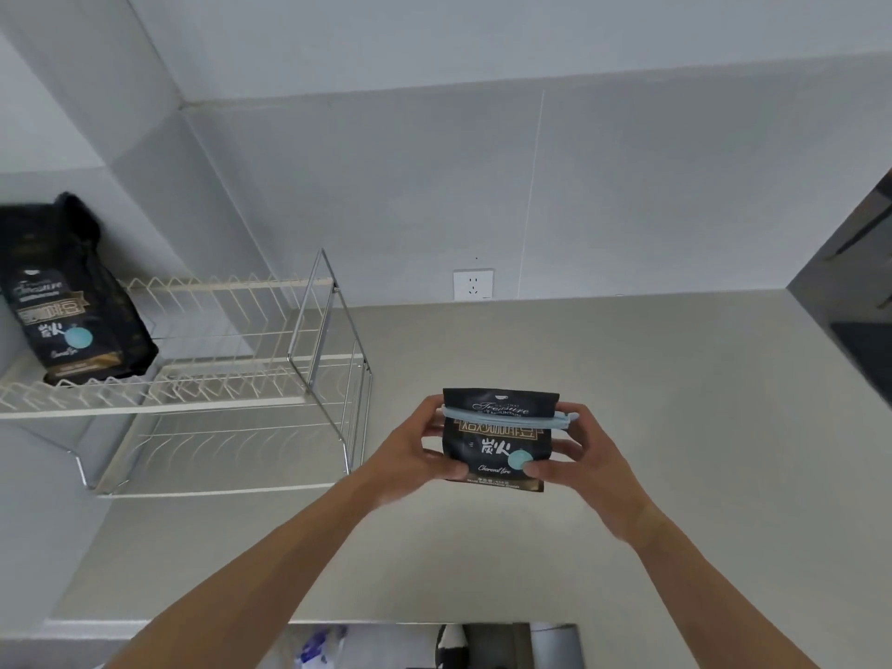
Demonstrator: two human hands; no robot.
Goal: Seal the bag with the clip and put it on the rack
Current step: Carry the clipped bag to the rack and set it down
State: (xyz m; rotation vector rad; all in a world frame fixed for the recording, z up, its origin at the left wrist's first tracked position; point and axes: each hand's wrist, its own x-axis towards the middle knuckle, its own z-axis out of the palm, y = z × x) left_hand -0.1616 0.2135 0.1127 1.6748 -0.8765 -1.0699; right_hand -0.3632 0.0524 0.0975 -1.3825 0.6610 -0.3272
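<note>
Fingers of left hand [410,451] and right hand [574,456] clamped on bag [497,441] sides, held above counter [627,427] | rack [231,369] well left, second dark bag [67,301] on its upper tier; wall socket [473,284] behind | bag black, upright, pale blue clip [507,417] across its upper part.

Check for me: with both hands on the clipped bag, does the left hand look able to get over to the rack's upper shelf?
Probably yes. The left hand holds the bag over bare counter, nothing standing between it and the rack. The shelf is free right of the other bag.
</note>
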